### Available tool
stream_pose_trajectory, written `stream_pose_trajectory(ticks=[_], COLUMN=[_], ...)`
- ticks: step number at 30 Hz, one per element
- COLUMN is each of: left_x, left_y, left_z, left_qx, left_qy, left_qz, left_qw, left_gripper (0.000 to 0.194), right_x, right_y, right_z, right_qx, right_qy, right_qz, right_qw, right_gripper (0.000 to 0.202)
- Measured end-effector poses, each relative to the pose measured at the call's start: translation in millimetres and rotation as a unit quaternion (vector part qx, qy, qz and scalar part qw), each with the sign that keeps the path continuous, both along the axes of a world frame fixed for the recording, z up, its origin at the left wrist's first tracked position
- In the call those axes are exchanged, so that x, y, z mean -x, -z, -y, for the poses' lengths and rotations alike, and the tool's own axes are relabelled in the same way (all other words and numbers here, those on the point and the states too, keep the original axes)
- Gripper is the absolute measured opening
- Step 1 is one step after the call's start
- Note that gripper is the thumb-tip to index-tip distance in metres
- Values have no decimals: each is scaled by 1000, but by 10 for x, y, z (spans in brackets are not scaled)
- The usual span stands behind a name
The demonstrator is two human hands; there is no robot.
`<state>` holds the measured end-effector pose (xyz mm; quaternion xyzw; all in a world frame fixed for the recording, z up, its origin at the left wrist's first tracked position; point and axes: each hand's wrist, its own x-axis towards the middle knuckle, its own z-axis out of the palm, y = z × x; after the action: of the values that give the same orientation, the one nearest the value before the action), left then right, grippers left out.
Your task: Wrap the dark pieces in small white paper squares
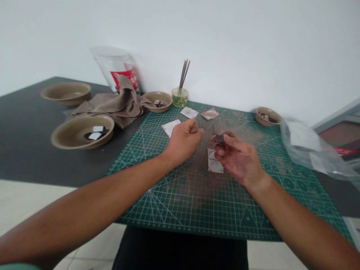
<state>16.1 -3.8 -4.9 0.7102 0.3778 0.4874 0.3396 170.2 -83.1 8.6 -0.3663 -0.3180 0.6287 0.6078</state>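
Evidently, the right hand has a small dark piece pinched between thumb and fingers, above the green cutting mat. The left hand, near but apart from it, is curled inward; whether it grips anything I cannot tell. A pale square lies beside the right hand's fingers, and a bowl of small bits stands beyond. The step seems to be handling the piece in mid-air; the next move probably calls for a steady pinch.
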Motion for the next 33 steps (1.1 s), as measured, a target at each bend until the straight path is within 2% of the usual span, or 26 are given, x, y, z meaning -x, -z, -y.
stream_pose_trajectory(ticks=[8, 20, 23, 26, 29, 33], left_x=[-26, -12, -16, -22, -16, 2], left_y=[-14, -24, -9, 17, 25, 7], left_z=[18, 38, 31, 34, 61, 96], left_qx=[-23, -23, -7, -7, -15, -96], left_qy=[-9, 16, 42, 109, 169, 146], left_qz=[-18, -9, -12, 35, 62, 6], left_qw=[1000, 1000, 999, 993, 984, 985], left_gripper=[30, 38, 32, 13, 25, 18], right_x=[-4, -7, -5, -2, -2, -13], right_y=[-4, -3, -3, 1, 12, 24], right_z=[-2, -5, -7, -7, -9, -20], right_qx=[-1, 2, 2, -1, -6, -7], right_qy=[10, 17, 21, 24, 26, 29], right_qz=[-2, -4, -4, -3, 1, -14], right_qw=[1000, 1000, 1000, 1000, 1000, 999], right_gripper=[13, 13, 13, 14, 14, 14])
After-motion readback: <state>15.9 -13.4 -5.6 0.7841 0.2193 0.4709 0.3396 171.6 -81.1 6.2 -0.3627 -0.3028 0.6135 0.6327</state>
